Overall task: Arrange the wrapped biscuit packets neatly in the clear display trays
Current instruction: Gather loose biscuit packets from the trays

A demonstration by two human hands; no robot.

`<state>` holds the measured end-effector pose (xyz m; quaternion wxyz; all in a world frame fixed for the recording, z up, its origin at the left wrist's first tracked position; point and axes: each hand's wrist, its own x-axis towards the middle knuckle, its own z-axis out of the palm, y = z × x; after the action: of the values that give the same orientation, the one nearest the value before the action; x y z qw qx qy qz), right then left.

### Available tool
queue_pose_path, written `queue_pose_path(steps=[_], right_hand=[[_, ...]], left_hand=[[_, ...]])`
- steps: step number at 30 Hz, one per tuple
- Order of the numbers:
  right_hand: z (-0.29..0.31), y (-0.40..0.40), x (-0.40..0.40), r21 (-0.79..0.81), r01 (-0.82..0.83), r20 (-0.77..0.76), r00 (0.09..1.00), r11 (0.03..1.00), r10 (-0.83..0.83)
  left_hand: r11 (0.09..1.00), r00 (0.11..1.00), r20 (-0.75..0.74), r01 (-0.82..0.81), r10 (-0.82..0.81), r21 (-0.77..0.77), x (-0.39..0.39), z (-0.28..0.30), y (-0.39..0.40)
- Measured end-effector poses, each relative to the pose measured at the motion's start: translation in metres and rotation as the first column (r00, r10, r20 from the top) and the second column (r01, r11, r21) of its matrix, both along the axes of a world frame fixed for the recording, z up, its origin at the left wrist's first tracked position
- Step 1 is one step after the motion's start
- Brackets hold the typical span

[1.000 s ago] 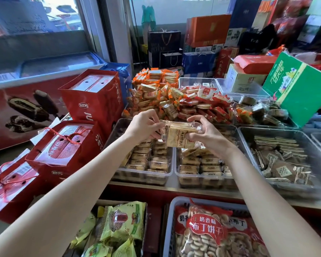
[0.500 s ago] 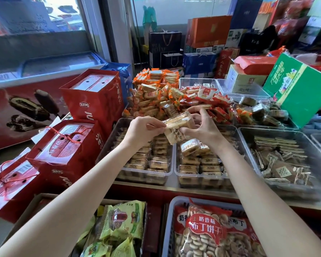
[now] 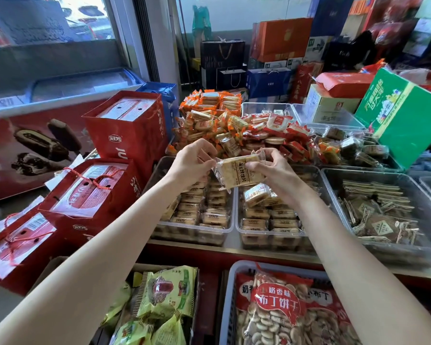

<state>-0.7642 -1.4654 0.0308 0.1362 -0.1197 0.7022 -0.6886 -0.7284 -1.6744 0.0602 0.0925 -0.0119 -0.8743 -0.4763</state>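
A pale wrapped biscuit packet (image 3: 239, 173) with dark lettering is held in the air above two clear display trays. My left hand (image 3: 190, 163) pinches its left wrapper end. My right hand (image 3: 275, 174) grips its right end, thumb on the face. The left tray (image 3: 230, 226) holds tidy rows of the same packets. In the right tray (image 3: 238, 229) lie similar rows, with one packet (image 3: 255, 195) tilted on top below my right hand.
Behind the trays rises a heap of orange and red wrapped snacks (image 3: 234, 128). A clear tray of brown packets (image 3: 381, 212) sits on the right. Red gift boxes (image 3: 90, 192) stand on the left, a green carton (image 3: 406, 115) at far right. Bagged biscuits (image 3: 281, 307) lie below.
The packet was turned between both hands, from face-on to edge-on to flat with its lettering up, and it rose and moved slightly away. Both hands kept hold of it.
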Motion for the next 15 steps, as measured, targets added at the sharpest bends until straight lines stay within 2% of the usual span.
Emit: queue_pose_path(steps=[2, 5, 7, 9, 12, 15], right_hand=[[0.000, 0.001, 0.000, -0.102, 0.032, 0.065, 0.998, 0.994, -0.026], [0.001, 0.004, 0.000, -0.315, 0.089, 0.177, 0.984, 0.945, -0.034], [0.000, 0.003, -0.001, -0.338, 0.099, 0.194, 0.980, 0.936, -0.033], [-0.003, 0.001, 0.000, -0.338, 0.096, 0.189, 0.981, 0.936, -0.032], [-0.001, 0.001, -0.001, -0.299, 0.096, 0.163, 0.985, 0.949, -0.048], [0.002, 0.004, -0.003, -0.242, 0.082, 0.140, 0.989, 0.967, -0.049]], left_hand=[[0.994, 0.997, 0.067, -0.046, 0.039, 0.104, 0.000, 0.000, 0.003], [0.938, 0.930, 0.348, -0.013, -0.116, 0.348, 0.007, 0.001, 0.010], [0.871, 0.907, 0.365, 0.005, -0.211, 0.491, 0.011, 0.002, 0.016], [0.818, 0.919, 0.351, -0.057, -0.181, 0.572, 0.008, 0.003, 0.021], [0.882, 0.943, 0.324, -0.088, -0.076, 0.463, 0.002, 0.004, 0.019], [0.944, 0.972, 0.235, -0.073, -0.005, 0.323, -0.001, 0.001, 0.015]])
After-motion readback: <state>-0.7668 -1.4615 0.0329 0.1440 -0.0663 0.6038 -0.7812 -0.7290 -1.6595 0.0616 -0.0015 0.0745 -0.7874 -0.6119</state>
